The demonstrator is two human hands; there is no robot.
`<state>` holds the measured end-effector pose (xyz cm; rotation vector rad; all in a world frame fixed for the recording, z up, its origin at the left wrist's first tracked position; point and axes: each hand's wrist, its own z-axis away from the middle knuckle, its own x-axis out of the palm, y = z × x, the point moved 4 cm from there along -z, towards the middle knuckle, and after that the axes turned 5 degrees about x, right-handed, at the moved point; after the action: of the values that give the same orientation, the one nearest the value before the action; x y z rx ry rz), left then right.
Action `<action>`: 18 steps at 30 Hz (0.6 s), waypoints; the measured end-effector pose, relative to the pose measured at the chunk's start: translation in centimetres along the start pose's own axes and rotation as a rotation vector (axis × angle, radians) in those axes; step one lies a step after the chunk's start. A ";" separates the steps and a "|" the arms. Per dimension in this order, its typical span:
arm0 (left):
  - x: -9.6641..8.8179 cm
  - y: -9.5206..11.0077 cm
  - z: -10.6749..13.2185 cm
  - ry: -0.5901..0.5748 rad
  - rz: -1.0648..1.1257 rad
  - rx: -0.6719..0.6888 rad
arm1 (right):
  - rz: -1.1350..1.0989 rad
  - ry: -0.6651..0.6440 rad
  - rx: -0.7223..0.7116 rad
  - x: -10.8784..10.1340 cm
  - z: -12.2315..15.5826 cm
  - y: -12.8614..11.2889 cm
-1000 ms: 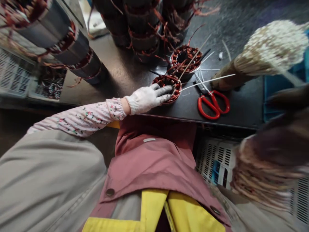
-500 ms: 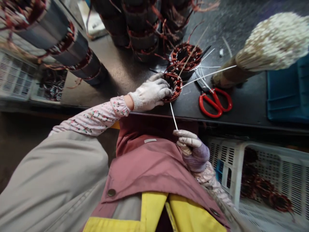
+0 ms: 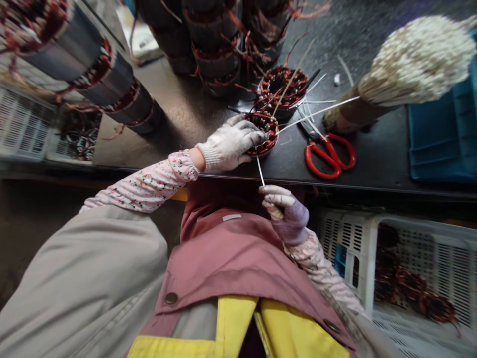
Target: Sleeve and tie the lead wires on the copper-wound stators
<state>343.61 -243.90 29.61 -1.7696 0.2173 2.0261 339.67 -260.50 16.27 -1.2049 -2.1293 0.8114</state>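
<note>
At the front edge of the dark table, my left hand point(image 3: 231, 144), in a white knitted glove, is closed on the near side of a small motor stator point(image 3: 274, 141) with red-brown copper windings. Its fingertips reach over the stator's rim and hide part of it. Below it, in front of my apron, my right hand point(image 3: 281, 206) pinches the end of a thin white cord point(image 3: 261, 171) that runs up to the stator. Another white cord point(image 3: 316, 114) sticks out to the right. Just behind stands a second wound stator point(image 3: 285, 87). Red-handled scissors point(image 3: 330, 158) lie to the right.
Stacked stators point(image 3: 115, 79) rise at the left, with more stacks point(image 3: 218, 62) behind. A bundle of white cords point(image 3: 413, 64) stands at right beside a blue tray point(image 3: 441, 134). Below the table, a white crate point(image 3: 368, 248) holds copper windings. Another white crate point(image 3: 26, 122) is at left.
My right hand has moved up and slightly left, closer to the stator, and less cord shows between them. My left hand stays on the stator, its fingers shifted a little.
</note>
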 end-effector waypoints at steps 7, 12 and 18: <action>-0.3 1.0 0.8 0.119 -0.009 -0.140 | 0.033 0.071 -0.121 1.5 -1.8 0.5; 0.1 1.7 0.9 0.110 -0.017 -0.173 | -0.323 0.084 0.565 1.7 -1.6 1.9; -0.4 1.4 0.7 0.058 0.014 -0.181 | -0.833 -0.147 1.098 4.6 -3.0 2.6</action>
<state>342.43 -244.93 29.91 -1.9417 0.0657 2.0624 341.16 -254.72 17.15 0.2908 -1.5659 1.3472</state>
